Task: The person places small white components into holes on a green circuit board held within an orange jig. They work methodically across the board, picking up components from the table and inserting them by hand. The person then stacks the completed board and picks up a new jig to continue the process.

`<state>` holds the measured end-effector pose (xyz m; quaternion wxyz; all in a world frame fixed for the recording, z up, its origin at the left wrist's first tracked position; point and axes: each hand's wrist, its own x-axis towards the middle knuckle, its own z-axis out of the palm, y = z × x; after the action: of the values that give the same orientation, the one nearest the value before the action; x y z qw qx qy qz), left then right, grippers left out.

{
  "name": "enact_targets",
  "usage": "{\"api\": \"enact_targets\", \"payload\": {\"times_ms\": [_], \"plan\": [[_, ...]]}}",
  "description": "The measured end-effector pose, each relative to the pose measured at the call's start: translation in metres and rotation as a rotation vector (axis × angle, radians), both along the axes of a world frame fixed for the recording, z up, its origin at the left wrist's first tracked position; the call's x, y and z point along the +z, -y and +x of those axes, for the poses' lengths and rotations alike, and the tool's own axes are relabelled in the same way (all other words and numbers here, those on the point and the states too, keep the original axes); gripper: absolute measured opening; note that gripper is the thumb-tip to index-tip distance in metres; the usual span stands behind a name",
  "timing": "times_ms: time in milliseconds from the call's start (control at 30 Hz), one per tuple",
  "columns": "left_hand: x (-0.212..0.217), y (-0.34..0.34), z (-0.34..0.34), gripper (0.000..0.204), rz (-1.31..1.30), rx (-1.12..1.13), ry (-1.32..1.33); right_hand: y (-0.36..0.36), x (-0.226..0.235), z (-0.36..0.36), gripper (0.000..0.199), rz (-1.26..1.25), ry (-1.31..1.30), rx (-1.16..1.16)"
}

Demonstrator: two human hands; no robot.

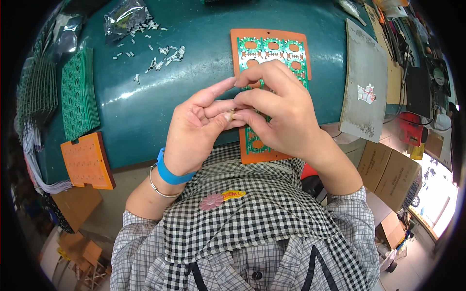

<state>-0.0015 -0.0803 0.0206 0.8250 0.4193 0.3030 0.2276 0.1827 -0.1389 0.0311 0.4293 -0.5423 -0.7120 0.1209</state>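
Note:
My left hand (196, 128) and my right hand (276, 109) meet over the near edge of the green table. Between their fingertips they pinch one tiny pale component (232, 115). Right under the hands lies a green circuit panel with oval cut-outs (272, 51), seated in an orange jig (242, 39) that runs toward me past the table edge. My left wrist carries a blue band and a thin metal bangle.
Small pale loose parts (162, 56) lie scattered at the back left beside a clear bag (126, 17). A stack of green panels (77, 92) and a second orange jig (87, 160) are at the left. A grey board (364, 82) lies right. Cardboard boxes (391, 169) stand below.

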Motion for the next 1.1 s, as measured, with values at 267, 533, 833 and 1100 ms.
{"api": "enact_targets", "payload": {"times_ms": [267, 533, 833, 1100], "plan": [[0.002, -0.005, -0.001, 0.052, -0.199, 0.006, 0.065, 0.008, 0.004, 0.012, 0.017, -0.056, -0.149, -0.002], [-0.008, -0.027, -0.016, 0.052, -0.259, 0.124, 0.188, 0.033, -0.020, 0.027, 0.015, -0.172, -0.001, 0.044], [-0.017, -0.029, -0.020, 0.046, -0.418, 0.097, 0.290, 0.036, -0.023, 0.025, 0.016, -0.197, -0.020, 0.015], [-0.011, -0.025, -0.013, 0.042, -0.369, 0.043, 0.317, 0.034, -0.026, 0.018, 0.017, -0.126, 0.041, -0.026]]}}
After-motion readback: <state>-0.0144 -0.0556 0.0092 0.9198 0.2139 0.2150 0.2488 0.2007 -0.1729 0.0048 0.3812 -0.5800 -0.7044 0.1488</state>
